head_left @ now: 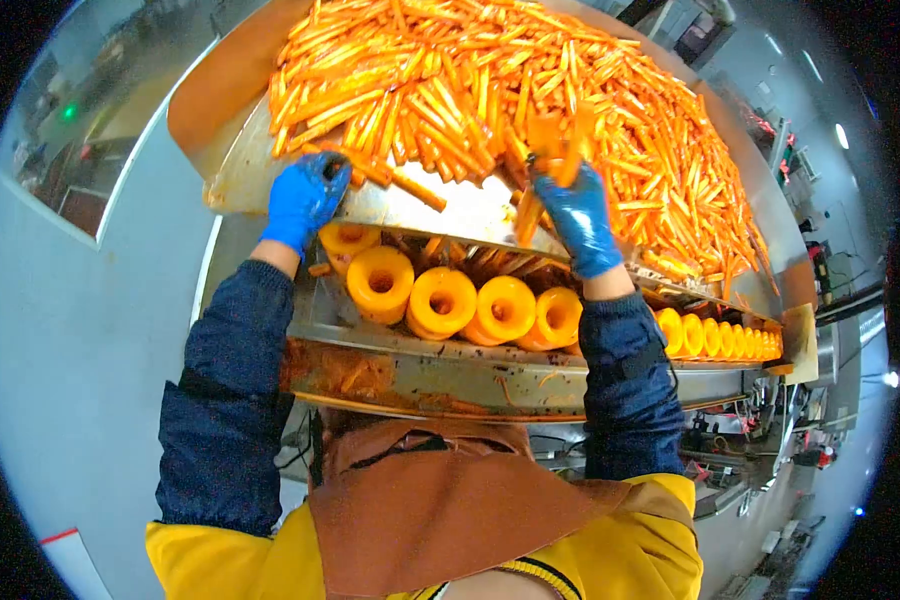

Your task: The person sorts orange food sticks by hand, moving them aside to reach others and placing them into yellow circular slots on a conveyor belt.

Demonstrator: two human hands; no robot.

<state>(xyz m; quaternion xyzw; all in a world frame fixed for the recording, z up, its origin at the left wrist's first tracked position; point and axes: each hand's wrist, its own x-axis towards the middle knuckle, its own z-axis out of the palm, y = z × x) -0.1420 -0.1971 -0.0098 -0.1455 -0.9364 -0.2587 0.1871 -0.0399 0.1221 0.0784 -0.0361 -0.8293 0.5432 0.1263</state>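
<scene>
Long orange sticks (440, 90), food pieces with a glossy oily coating, lie heaped on a metal tray (420, 215). My left hand (308, 198), in a blue glove, is at the tray's near left edge. Its fingers curl into a ring beside a few loose sticks (410, 188); whatever is inside the grip is hidden. My right hand (578, 215), also gloved in blue, is closed on several orange sticks (560, 150) at the near side of the heap. Those sticks are blurred by motion, some pointing up and one hanging down toward the tray edge.
A row of orange-yellow round cups (442, 302) with hollow centres runs along the tray's near side, partly behind my right forearm. Closer to me is a stained metal ledge (440, 380) with scraps on it. A raised metal wall (205, 110) bounds the tray at left.
</scene>
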